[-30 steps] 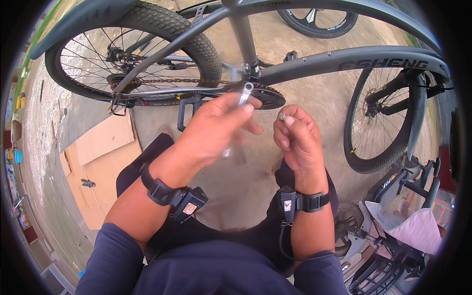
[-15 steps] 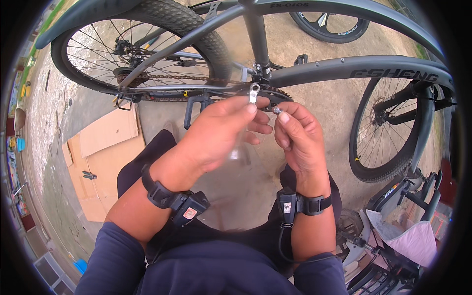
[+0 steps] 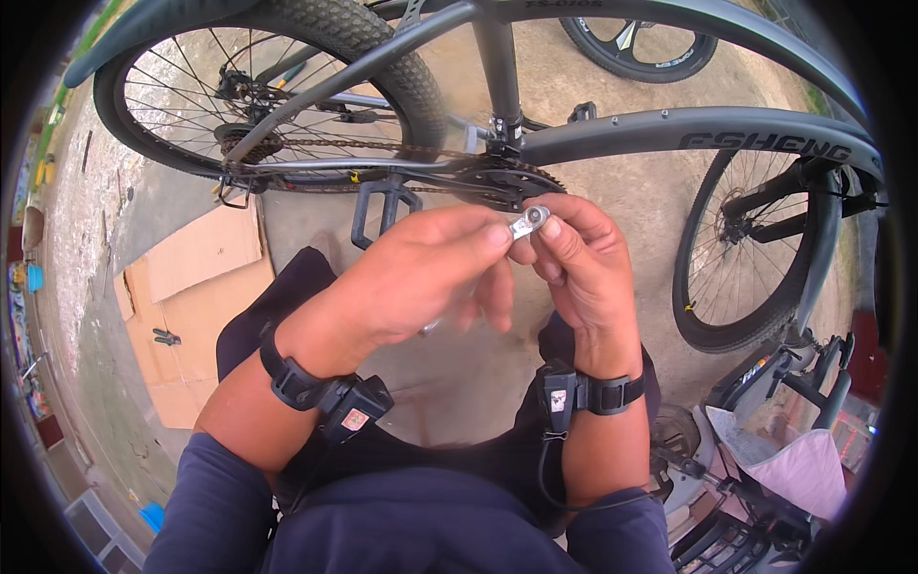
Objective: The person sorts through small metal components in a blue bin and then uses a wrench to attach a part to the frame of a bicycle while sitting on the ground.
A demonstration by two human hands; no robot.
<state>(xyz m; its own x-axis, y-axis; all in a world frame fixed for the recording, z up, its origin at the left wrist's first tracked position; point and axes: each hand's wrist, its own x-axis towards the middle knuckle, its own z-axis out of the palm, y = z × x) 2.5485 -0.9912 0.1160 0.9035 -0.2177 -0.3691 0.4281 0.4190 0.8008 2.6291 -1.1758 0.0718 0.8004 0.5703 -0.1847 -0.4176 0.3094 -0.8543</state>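
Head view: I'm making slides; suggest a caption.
Left hand holds a wrench, its ring end at the right hand, beside a grey bicycle.

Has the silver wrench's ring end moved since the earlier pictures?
Yes: against the gray seat tube, the wrench's ring end has shifted right and lower in the picture, toward the right hand.

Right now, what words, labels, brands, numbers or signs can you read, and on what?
I won't copy wording, only place it.
Bike's lower tube: large dark lettering, clear enough to read.
Upper tube: small, blurred lettering.
Far wheel: pale lettering, blurred.
Dark panel, lower right: pale marks, blurred.
Left wrist box, right wrist box: stickers too small to read.
Wrench: no marking I can make out.
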